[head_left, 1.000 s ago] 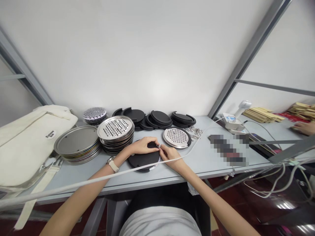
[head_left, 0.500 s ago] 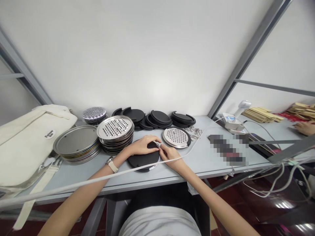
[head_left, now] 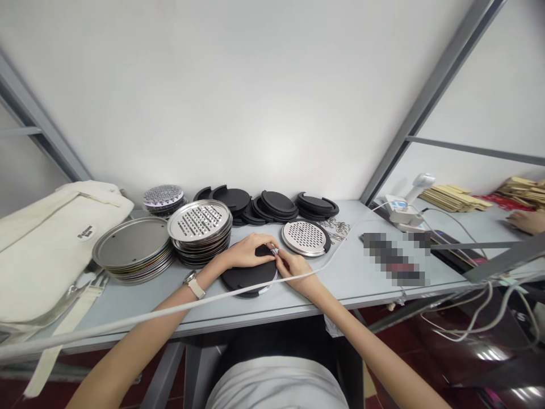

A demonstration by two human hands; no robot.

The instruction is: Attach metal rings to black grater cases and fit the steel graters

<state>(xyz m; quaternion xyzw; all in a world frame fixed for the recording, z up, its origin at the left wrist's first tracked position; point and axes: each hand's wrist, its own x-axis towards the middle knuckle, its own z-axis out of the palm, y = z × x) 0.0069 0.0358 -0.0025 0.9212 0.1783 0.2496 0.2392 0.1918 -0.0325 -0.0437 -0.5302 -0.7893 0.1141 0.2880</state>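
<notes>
A black round disc lies on the table in front of me, with a strip of shiny metal showing at its lower right rim. My left hand rests over the far part of the disc, thumb and fingertips closed around a small metal wire piece at its right edge. From the other side my right hand pinches at that same piece. My fingers cover much of it. Just beyond sits a perforated metal grater disc with a black rim piece. Bent metal wires lie loose beside it.
Stacked grater discs and metal plates stand on the left, beside a cream bag. Black discs line the wall. A white cable crosses before my arms. Another person's hand shows far right.
My hands stay at the disc's right edge with only a tiny shift of the fingers. On the far right, the other person's hand has moved slightly.
</notes>
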